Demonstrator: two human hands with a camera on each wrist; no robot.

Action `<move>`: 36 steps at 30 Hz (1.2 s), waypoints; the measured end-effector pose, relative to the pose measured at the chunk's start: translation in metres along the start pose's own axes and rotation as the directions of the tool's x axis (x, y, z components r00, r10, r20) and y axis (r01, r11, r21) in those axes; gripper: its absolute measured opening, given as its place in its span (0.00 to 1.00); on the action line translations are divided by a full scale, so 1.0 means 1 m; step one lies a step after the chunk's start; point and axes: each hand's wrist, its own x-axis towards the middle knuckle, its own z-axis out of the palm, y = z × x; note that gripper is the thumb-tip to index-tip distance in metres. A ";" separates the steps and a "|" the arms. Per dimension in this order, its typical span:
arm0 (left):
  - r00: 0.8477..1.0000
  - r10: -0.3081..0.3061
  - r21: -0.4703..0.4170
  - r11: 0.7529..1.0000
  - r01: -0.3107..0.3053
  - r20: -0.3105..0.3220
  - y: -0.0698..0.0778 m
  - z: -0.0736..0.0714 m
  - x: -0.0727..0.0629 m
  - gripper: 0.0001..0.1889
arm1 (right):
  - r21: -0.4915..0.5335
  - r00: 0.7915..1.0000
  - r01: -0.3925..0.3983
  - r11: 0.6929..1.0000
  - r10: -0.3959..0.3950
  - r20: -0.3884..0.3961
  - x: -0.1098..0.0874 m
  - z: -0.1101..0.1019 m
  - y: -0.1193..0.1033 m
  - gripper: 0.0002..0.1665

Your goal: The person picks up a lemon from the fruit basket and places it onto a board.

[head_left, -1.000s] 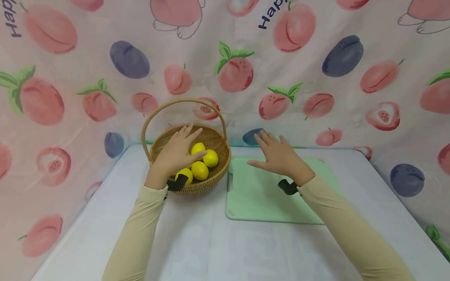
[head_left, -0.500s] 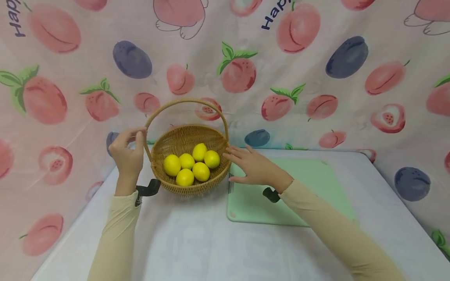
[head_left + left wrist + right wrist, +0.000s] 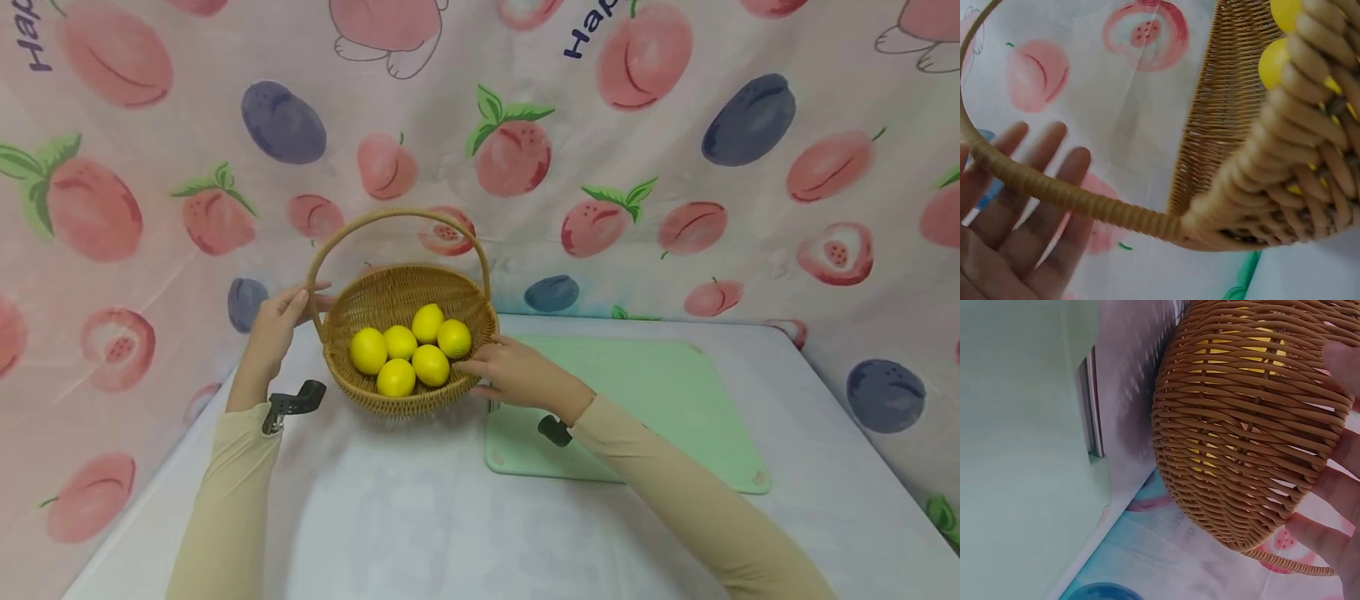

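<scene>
A round wicker basket [image 3: 408, 407] with a tall arched handle [image 3: 397, 213] stands at the back of the table, several yellow lemons [image 3: 431, 365] inside it. At its left side is my left hand [image 3: 273, 329]. In the left wrist view the fingers [image 3: 1041, 219] of that hand extend loosely behind the handle, not curled round it. My right hand [image 3: 525, 375] holds the basket's right rim, its fingers over the edge. The right wrist view shows the thumb [image 3: 1342, 365] against the outer weave and the other fingers [image 3: 1329, 544] past the rim.
A light green cutting board [image 3: 622, 417] lies just right of the basket, under my right forearm. White cloth covers the table [image 3: 450, 517]. A fruit-print curtain [image 3: 525, 242] hangs close behind and along both sides.
From over the basket, my left hand has gone left to the handle's outer side. My right hand has moved left and down from above the board and now grips the rim.
</scene>
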 end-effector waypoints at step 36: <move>0.917 0.150 -0.165 0.982 -0.094 0.370 0.015 0.001 -0.010 0.12 | 0.141 1.000 0.013 0.990 -0.016 0.019 -0.013 -0.007 0.054 0.12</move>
